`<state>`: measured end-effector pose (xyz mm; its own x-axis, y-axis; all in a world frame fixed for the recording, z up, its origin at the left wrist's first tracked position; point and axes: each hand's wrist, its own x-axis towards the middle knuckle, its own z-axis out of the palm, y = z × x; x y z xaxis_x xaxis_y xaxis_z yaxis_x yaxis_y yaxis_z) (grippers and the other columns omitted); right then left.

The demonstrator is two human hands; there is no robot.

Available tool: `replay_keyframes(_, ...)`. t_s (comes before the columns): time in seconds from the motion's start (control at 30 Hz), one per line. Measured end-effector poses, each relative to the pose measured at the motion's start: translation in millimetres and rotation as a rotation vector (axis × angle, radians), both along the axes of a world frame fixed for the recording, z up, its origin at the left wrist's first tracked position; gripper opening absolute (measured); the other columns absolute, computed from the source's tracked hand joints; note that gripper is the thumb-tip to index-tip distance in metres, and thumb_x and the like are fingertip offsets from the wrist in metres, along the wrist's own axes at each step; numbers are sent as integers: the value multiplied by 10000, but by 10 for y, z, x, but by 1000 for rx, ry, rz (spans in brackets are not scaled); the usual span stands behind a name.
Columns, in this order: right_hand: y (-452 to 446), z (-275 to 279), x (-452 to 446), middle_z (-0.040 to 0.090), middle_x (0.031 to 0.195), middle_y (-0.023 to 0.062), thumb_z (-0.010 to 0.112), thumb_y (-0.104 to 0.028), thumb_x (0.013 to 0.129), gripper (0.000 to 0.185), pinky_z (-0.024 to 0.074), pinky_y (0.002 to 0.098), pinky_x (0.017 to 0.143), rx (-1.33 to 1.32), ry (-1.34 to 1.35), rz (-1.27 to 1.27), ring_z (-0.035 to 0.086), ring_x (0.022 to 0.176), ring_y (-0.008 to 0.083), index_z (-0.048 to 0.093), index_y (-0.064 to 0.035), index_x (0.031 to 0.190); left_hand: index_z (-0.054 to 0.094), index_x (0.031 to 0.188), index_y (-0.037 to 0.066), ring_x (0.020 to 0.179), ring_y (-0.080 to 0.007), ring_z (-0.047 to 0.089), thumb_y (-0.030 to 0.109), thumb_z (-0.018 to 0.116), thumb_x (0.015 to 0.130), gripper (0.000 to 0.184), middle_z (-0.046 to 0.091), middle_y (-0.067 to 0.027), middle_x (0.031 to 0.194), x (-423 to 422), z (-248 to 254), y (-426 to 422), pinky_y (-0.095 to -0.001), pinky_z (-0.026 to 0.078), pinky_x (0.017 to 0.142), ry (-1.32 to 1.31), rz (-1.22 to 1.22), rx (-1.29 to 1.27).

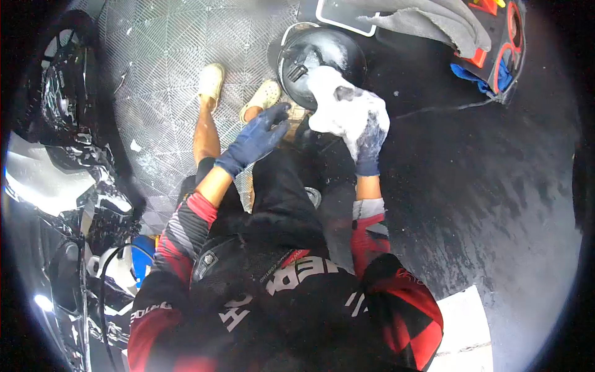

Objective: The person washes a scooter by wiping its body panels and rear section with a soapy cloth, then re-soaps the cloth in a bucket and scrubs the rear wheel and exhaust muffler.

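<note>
My right hand (370, 136), in a dark blue glove partly coated with foam, is closed on a foam-covered white cloth or mitt (339, 106); its exact shape is hidden by the suds. That foamy thing hangs at the lower right rim of a black bucket (322, 56), which has white suds inside. Near the bucket's left inner side is a small dark object (298, 73). Left of the foamy thing, my left hand (257, 138), also gloved in dark blue, has its fingers apart and holds nothing.
A grey towel (427, 22) and a bag (505, 53) with red trim and blue cloths lie at upper right. Glossy black car parts (68, 111) line the left side. A blue and white container (127, 263) stands lower left. My feet wear pale clogs (263, 96).
</note>
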<state>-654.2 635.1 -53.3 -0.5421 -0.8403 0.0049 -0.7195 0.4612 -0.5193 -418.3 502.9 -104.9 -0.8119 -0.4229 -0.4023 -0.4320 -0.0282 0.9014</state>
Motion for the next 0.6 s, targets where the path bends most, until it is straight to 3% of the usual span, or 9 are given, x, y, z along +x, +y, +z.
replay_keyframes(0.07, 139, -137, -83, 618, 1126, 148, 736, -230, 767, 454, 454, 351, 914, 52, -69, -89, 591, 1047, 257, 582, 4, 1124, 451, 1309, 2, 987, -259, 640, 273, 559, 942, 468, 641, -174, 1070, -219, 1, 60, -359, 503, 822, 29, 35, 16)
replay_keyframes(0.2, 90, 165, 73, 607, 1134, 172, 715, -229, 789, 472, 449, 370, 927, 79, -194, -144, 584, 1046, 302, 554, -27, 1184, 452, 1368, 69, 1277, -286, 461, 103, 432, 974, 396, 389, -191, 1440, -592, 326, -74, -357, 404, 1037, -32, -193, 444)
replay_keyframes(0.27, -66, 385, 98, 604, 1172, 161, 686, -253, 817, 496, 460, 352, 917, 31, -314, -127, 584, 1061, 251, 538, -9, 1222, 453, 1388, 112, 1260, -238, 470, 143, 401, 998, 395, 430, -162, 1401, -768, 465, -50, -357, 410, 1032, 32, 339, 1219)
replay_keyframes(0.33, 364, 92, 2, 606, 1171, 158, 587, -169, 876, 425, 484, 331, 903, 41, -384, -227, 589, 1048, 214, 517, 25, 1248, 411, 1415, 108, 942, -224, 646, 262, 430, 1004, 439, 628, -82, 1149, -929, 544, -82, -345, 552, 795, 16, 410, 1410)
replay_keyframes(0.37, 191, 222, 92, 605, 1171, 165, 558, -130, 885, 409, 494, 331, 899, -255, -1105, -610, 594, 1039, 223, 509, 32, 1258, 479, 1349, 126, 724, -166, 642, 320, 426, 1005, 400, 661, -29, 927, -969, 359, 76, -311, 552, 618, 28, 519, 1473)
replay_keyframes(0.43, -558, 1103, 318, 602, 1175, 186, 511, -59, 880, 393, 504, 323, 902, -198, -973, -438, 607, 1029, 230, 494, 64, 1253, 507, 1304, 116, 829, -199, 625, 303, 506, 939, 410, 637, -64, 1017, -944, 136, 230, -341, 528, 717, 154, 459, 1135)
replay_keyframes(0.5, -557, 1206, 290, 594, 1183, 172, 517, -62, 886, 359, 490, 359, 924, -232, -856, -375, 601, 1038, 251, 514, 49, 1228, 535, 1260, 107, 934, -233, 608, 286, 586, 873, 428, 613, -98, 1108, -838, -91, 339, -371, 503, 816, 206, 321, 574)
replay_keyframes(0.57, -632, 1357, 259, 587, 1191, 159, 523, -65, 892, 326, 476, 395, 946, -258, -767, -317, 595, 1047, 273, 534, 35, 1202, 563, 1215, 98, 1039, -267, 591, 268, 666, 808, 453, 588, -133, 1198, -755, -218, 384, -401, 479, 914, 174, 296, 325)
replay_keyframes(0.6, -600, 1448, 179, 586, 1193, 163, 555, -101, 879, 377, 480, 400, 942, -61, -448, -121, 583, 1067, 270, 507, 29, 1230, 594, 1173, 89, 1006, -259, 606, 282, 631, 853, 376, 592, -136, 1190, -733, -110, 352, -394, 491, 889, 186, 366, 417)
